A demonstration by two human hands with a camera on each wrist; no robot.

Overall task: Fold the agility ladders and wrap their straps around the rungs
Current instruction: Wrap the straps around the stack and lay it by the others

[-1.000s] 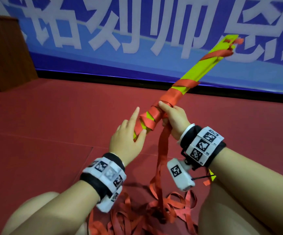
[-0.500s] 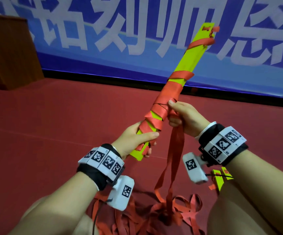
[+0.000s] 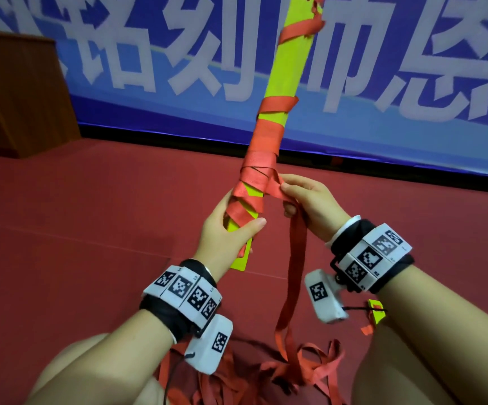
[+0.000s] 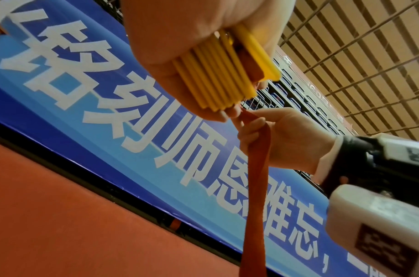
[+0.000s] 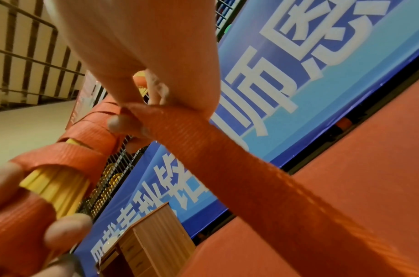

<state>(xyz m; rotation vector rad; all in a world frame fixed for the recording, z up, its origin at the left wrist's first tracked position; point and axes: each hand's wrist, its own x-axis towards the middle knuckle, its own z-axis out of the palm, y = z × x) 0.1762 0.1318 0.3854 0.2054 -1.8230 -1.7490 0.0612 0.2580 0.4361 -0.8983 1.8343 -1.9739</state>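
Observation:
A stack of yellow ladder rungs (image 3: 288,68) stands nearly upright in front of me, its lower half wound with red strap (image 3: 261,168). My left hand (image 3: 231,229) grips the stack near its bottom end; in the left wrist view the rung ends (image 4: 225,75) stick out of that fist. My right hand (image 3: 307,200) pinches the loose red strap (image 3: 293,273) just right of the stack, and the strap hangs from it down to the floor. In the right wrist view the strap (image 5: 215,150) runs from my right hand's fingertips (image 5: 123,121) past the camera.
A tangle of loose red strap (image 3: 266,375) lies on the red floor between my knees. A second yellow rung piece (image 3: 375,314) lies by my right forearm. A blue banner (image 3: 149,68) lines the back wall, with a wooden cabinet (image 3: 17,92) at far left.
My left hand has closed round the bottom of the stack, which swung from leaning right to nearly upright. My right hand moved the strap out to the right side.

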